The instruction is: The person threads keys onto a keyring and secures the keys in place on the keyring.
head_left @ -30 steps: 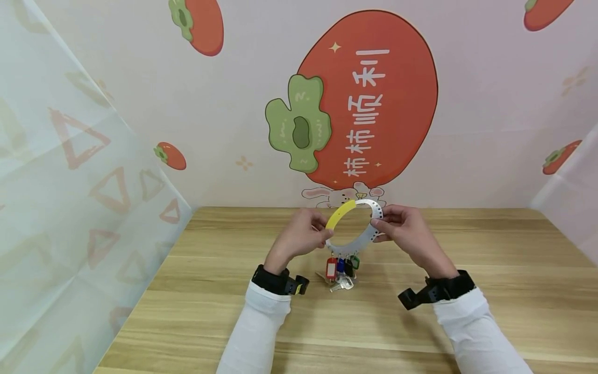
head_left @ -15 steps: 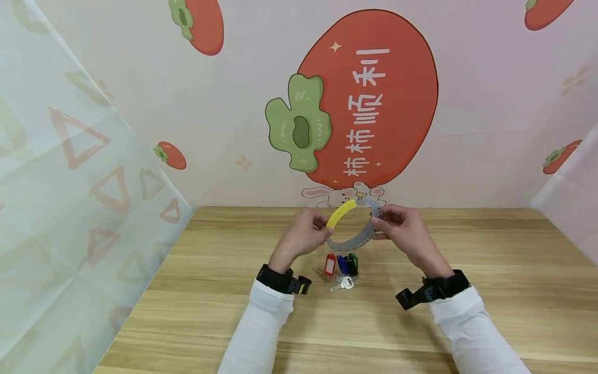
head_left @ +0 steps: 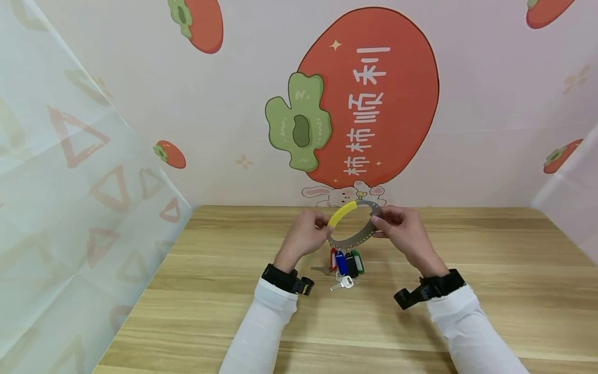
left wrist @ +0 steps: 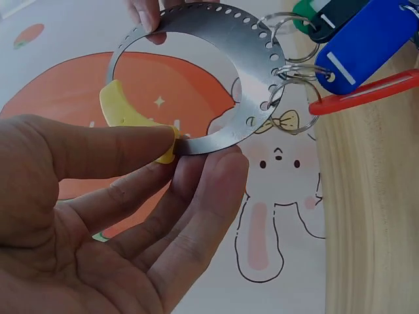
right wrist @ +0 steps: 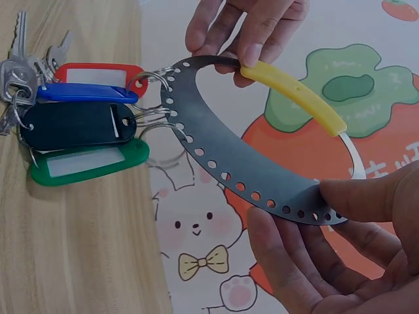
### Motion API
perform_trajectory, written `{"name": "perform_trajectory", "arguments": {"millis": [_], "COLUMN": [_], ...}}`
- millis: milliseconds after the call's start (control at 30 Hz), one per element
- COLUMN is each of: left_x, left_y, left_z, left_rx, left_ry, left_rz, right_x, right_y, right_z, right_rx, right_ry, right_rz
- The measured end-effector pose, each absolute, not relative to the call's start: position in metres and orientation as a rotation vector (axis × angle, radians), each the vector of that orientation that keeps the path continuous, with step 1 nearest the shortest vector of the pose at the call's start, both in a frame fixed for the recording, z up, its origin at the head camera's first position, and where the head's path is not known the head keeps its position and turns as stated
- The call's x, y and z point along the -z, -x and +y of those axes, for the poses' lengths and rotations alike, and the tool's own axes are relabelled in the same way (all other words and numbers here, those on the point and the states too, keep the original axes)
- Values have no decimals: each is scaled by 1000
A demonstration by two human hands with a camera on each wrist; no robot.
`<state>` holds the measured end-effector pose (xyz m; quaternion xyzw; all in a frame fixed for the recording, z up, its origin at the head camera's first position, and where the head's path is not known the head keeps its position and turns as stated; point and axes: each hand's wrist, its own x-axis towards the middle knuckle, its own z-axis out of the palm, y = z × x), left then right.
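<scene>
Both hands hold a large flat metal key ring (head_left: 351, 242) raised over the table, its edge lined with small holes. My left hand (head_left: 304, 235) pinches it at the end of its yellow grip (right wrist: 298, 97), thumb above and fingers beneath. Across the ring, my right hand (head_left: 407, 234) pinches the bare metal between thumb and fingers. From small split rings in the holes hang a red tag (right wrist: 101, 68), a blue tag (right wrist: 85, 93), a black tag (right wrist: 69, 124) and a green tag (right wrist: 134, 156). Silver keys (right wrist: 18, 77) dangle below the tags, partly overlapping.
Below the hands lies a wood-grain table (head_left: 196, 306). A wall covering (head_left: 486, 104) printed with persimmons and a rabbit stands behind it. Another printed sheet (head_left: 84, 208) borders the left side. Each wrist carries a black strap with a camera (head_left: 424, 292).
The ring has tilted, its metal face going from bright to dark. The hanging tags have swung and turned, the red one now partly behind the blue. Both forearms have shifted slightly inward.
</scene>
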<state>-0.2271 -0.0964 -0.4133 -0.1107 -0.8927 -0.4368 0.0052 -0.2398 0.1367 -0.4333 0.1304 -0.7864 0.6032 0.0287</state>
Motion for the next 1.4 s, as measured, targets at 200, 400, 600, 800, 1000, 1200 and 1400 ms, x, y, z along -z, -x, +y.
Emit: {"name": "perform_trajectory", "arguments": {"millis": [200,400,600,800,1000,1200,1400], "left_x": [420,426,432,437,441,445,448], "left_y": [231,234,236,239,242,245,249], "left_z": [-95,-93,-90,-90,-90,-91,-92], "left_rx": [1323,1334,1325,1327,1316,1302,1290], "left_ry": [321,274,223,188,186,188,160], "left_rz": [-2792,-2772,-2772,-2775,-2782,-2786,-2819], "right_x": [438,443,448,451,454,456,458], "right_y": [242,244,245,246,247,250,253], "right_z": [135,133,133,133,132,132,132], "right_rx": [-1862,-1854,-1807,-1814,-1847,-1834,-1839], "right_ry": [-359,-315,-270,-261,-246,-237,-240], "right_rz": [-2438,-2451,-2489,-2484,-2477,-2500,-2527]}}
